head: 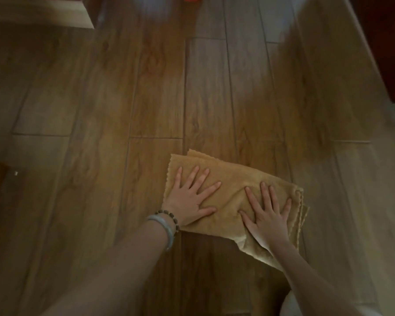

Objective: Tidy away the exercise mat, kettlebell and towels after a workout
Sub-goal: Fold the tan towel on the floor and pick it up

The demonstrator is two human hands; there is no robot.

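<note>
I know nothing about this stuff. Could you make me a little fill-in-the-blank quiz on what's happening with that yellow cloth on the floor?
1. The folded mustard-yellow towel lies on a ____ plank floor.
2. The left hand and the right hand both press ____ on the towel, fingers spread.
3. A pale bangle and a dark beaded bracelet sit on the ____ wrist.

Missing words: wooden; flat; left.

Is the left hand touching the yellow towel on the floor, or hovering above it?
Touching. The head view shows the left hand lying flat with fingers spread on the folded yellow towel, no gap visible beneath the palm. The right hand presses it likewise.
</note>
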